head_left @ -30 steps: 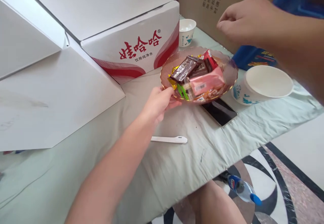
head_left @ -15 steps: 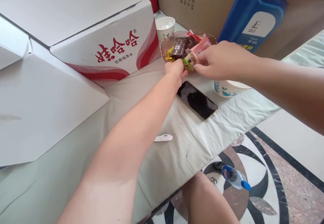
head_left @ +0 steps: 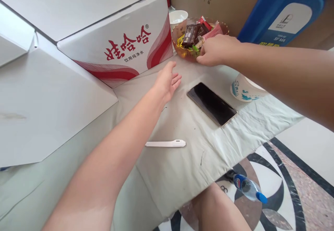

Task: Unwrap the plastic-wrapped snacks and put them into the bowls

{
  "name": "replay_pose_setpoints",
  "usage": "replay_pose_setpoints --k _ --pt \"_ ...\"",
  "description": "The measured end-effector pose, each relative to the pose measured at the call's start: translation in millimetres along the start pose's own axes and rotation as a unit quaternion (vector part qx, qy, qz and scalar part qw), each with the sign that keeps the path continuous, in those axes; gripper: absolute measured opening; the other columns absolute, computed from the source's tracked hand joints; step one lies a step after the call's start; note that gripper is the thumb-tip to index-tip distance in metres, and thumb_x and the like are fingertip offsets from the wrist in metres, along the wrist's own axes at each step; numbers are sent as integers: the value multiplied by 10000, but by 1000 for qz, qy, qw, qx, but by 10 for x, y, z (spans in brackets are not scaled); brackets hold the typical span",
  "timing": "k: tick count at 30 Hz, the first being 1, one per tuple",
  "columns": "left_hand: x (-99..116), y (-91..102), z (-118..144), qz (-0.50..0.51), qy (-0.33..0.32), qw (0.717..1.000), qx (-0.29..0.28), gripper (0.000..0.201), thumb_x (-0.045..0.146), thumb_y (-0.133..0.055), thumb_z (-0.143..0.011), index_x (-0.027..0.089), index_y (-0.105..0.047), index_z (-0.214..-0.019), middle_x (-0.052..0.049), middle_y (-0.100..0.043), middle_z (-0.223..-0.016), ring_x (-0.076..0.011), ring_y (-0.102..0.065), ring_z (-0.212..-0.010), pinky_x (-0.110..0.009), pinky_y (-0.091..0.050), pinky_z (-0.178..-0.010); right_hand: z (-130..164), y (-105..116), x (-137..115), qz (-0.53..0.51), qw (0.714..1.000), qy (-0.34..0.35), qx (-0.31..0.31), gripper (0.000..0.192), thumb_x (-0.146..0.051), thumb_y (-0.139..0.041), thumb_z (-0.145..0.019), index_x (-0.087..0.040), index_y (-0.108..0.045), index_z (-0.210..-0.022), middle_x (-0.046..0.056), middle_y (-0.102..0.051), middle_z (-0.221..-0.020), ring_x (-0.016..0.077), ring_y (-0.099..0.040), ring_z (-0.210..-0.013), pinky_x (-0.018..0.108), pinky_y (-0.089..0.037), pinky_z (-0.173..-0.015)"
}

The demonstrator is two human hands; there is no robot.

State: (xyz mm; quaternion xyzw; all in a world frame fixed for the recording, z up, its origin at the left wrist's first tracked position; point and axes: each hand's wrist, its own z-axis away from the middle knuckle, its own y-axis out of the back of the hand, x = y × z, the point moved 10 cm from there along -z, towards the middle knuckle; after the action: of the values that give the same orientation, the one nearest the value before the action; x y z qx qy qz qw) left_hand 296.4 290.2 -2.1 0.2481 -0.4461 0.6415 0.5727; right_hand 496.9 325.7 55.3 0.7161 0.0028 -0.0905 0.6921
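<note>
White box (head_left: 117, 43): "娃哈哈"; blue jug (head_left: 283, 17): "SF MA", probably

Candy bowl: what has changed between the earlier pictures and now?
The candy bowl has moved back, away from the smartphone it partly hid, toward the brown carton. The left hand has let go of it and is open over the tablecloth; the right hand has come down to its near-right side. The smartphone and wide paper cup stayed put.

On the cloth-covered worktop (head_left: 172, 177), a phone (head_left: 212, 104) is lying right of centre, a white stick (head_left: 165, 143) below centre; a glass bowl (head_left: 188, 54) is standing upper centre.
</note>
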Motion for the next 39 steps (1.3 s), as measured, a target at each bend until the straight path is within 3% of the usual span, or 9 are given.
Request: replay_pose_setpoints --k 7,10,12,15,20,25,29,34,39 --pt "84 498 107 11 -17 1000 2 349 378 -691 -914 210 -632 -1214 -145 -648 -1329 -252 -698 -1263 -315 -557 -1040 -289 -24 -169 75 997 28 11 447 -326 -659 -882 -116 -556 -501 219 -782 -1141 222 -645 -1234 388 -424 -1023" --pt "98 675 143 18 -23 1000 12 291 379 -686 -907 191 -637 -1124 -144 -657 -1272 -248 -718 -1209 -309 -565 -1007 -375 -128 -374 130 988 72 -31 563 -341 -462 -946 -98 -557 -447 174 -789 -1131 190 -569 -1353 427 -334 -1094" --pt "92 790 200 21 -24 999 22 248 370 -677 -903 186 -632 -1062 -133 -670 -1202 -237 -739 -1135 -307 -572 -977 -383 -201 -510 153 982 105 -48 560 -328 -409 -971 -69 -658 -541 156 -785 -1177 189 -526 -1410 452 -303 -1126" --pt "71 958 402 28 -23 999 20 181 345 -667 -886 189 -636 -970 -98 -691 -1064 -205 -755 -991 -298 -579 -923 -232 -299 -706 156 976 136 -72 314 -275 -572 -954 -72 -800 -881 168 -780 -1235 233 -615 -1333 471 -353 -1126" --pt "20 1462 1111 67 -12 998 14 152 299 -640 -858 157 -686 -886 -54 -701 -902 -162 -746 -828 -255 -578 -797 540 -419 -1235 82 958 242 -127 273 -229 -561 -960 -131 -780 -1092 171 -769 -1224 306 -697 -1210 416 -502 -1001" --pt "-41 2375 1973 172 -46 977 118 185 277 -568 -864 146 -697 -847 -56 -725 -877 -147 -735 -800 -244 -584 -763 1461 -463 -2079 -35 916 368 -156 193 -214 -569 -909 -224 -758 -943 102 -777 -1108 309 -721 -1139 425 -545 -971" --pt "-158 3038 2458 273 -70 941 186 233 269 -529 -884 125 -705 -831 -86 -750 -896 -141 -740 -817 -227 -593 -762 2053 -464 -3040 -76 862 471 -169 188 -178 -553 -908 -225 -735 -908 100 -764 -1010 282 -726 -1052 386 -553 -876" --pt "-253 3696 2737 370 -90 896 228 262 258 -510 -898 112 -725 -862 -93 -755 -883 -138 -744 -803 -219 -601 -747 2589 -372 -4311 -80 793 576 -183 173 -170 -541 -936 -212 -708 -921 96 -741 -966 245 -701 -974 353 -512 -835" --pt "-315 4215 2867 452 -87 848 263 216 272 -526 -877 149 -701 -845 -74 -735 -845 -126 -718 -784 -212 -595 -749 2721 -343 -5526 -76 799 570 -173 251 -184 -488 -952 -196 -673 -1121 121 -740 -1130 271 -680 -1045 350 -467 -748"
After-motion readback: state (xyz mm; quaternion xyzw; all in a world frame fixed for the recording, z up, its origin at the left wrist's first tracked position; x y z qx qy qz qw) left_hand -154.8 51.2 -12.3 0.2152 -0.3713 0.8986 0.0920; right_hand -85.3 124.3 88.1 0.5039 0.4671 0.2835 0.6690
